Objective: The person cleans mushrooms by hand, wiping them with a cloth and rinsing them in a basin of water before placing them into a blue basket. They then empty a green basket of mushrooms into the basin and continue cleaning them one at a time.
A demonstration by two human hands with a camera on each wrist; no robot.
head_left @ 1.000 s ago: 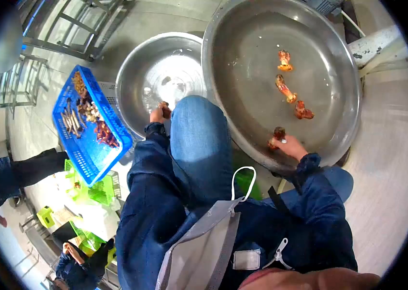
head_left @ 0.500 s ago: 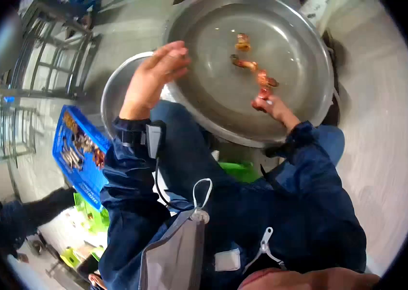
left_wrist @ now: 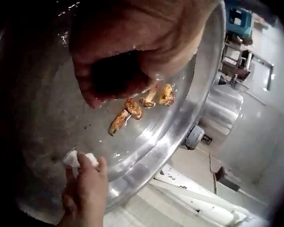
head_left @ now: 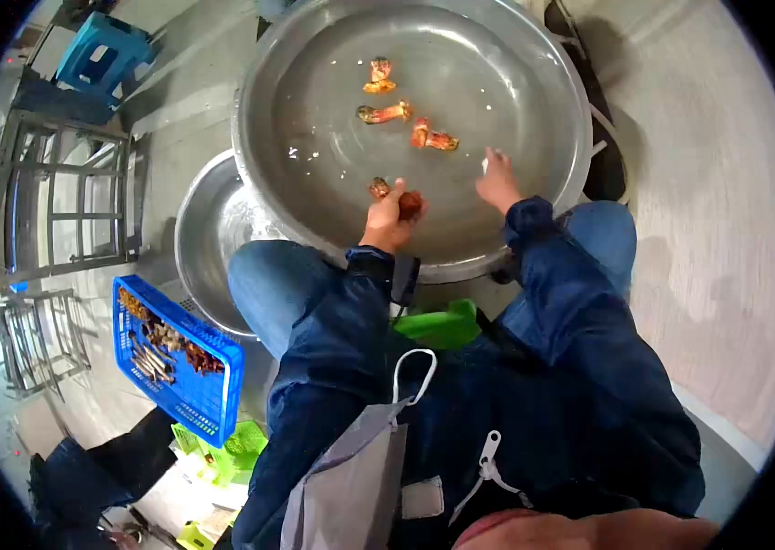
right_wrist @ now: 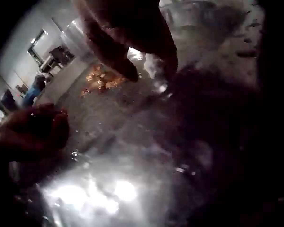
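Observation:
In the head view, my left hand [head_left: 389, 227] grips a reddish-brown mushroom [head_left: 410, 203] low over the near side of the large metal basin [head_left: 548, 197]. Its fingers curl around the dark piece in the left wrist view, where the hand [left_wrist: 146, 42] fills the top. To the right, my right hand [head_left: 499, 186] pinches a small white piece [head_left: 486, 167], plainer as a white wad [left_wrist: 78, 159] in the left wrist view. Several orange-red mushrooms [head_left: 385, 113] lie apart in the basin's shallow water.
A smaller metal basin [head_left: 190, 220] stands at the left, partly under the large one's rim. Beside it a blue basket [head_left: 218, 408] holds sorted mushrooms. Metal frames [head_left: 85, 216] and a blue stool [head_left: 105, 57] stand further left; a green basket [head_left: 245, 445] is at the lower left.
My left hand, in the small basin and then raised with fingers extended, has come down into the large basin and holds the mushroom my right hand held. The head view has shifted.

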